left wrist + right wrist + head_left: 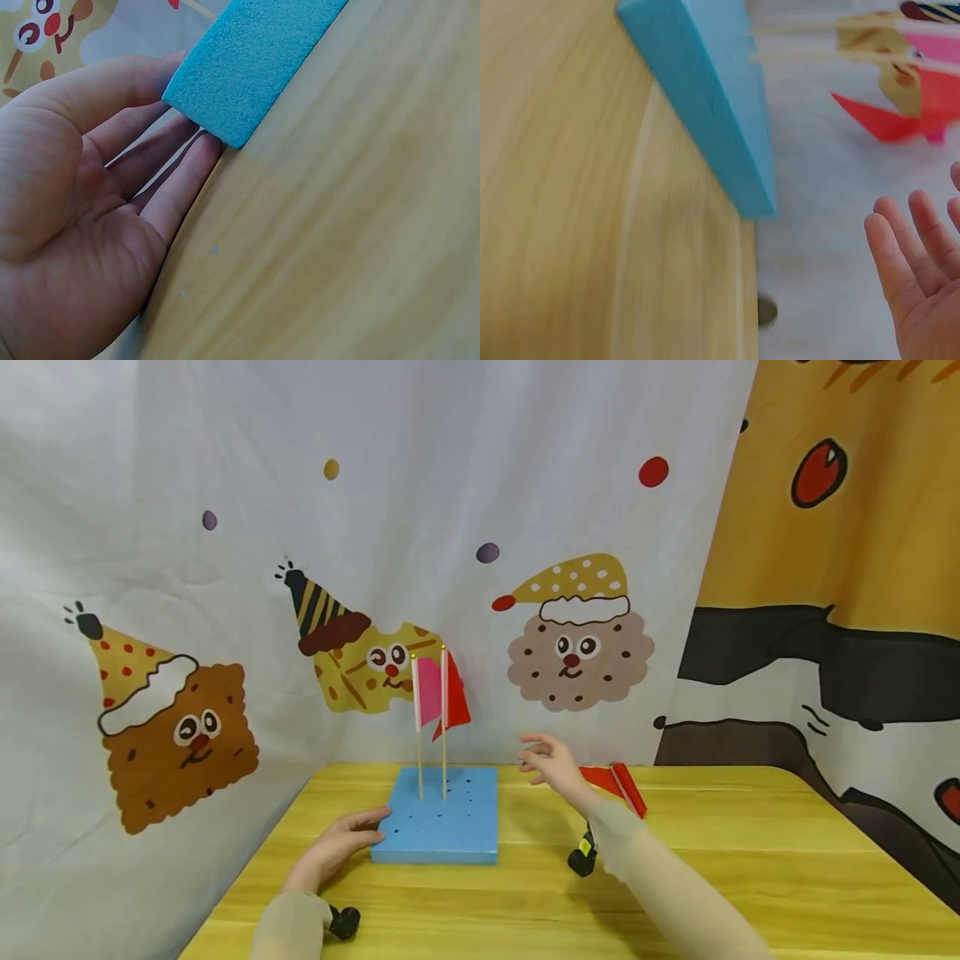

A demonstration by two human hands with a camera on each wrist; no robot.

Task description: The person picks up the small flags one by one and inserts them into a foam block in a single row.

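A blue foam block (442, 835) with small holes in its top lies on the table. Two thin sticks stand upright in it, one bearing a pink flag (429, 692), the other a red flag (456, 693). My left hand (337, 847) touches the block's left side, thumb and fingers extended along its edge; in the left wrist view the fingertips reach the corner of the foam (232, 67). Raised to the right of the block, my right hand (553, 766) holds nothing, its fingers loosely bent and apart from the flags.
Behind my right wrist, a partly rolled red flag (630, 789) lies on the wooden table (750, 852). A white curtain (420, 468) printed with cartoon cookies hangs right behind the table's far edge. Each wrist wears a small black camera.
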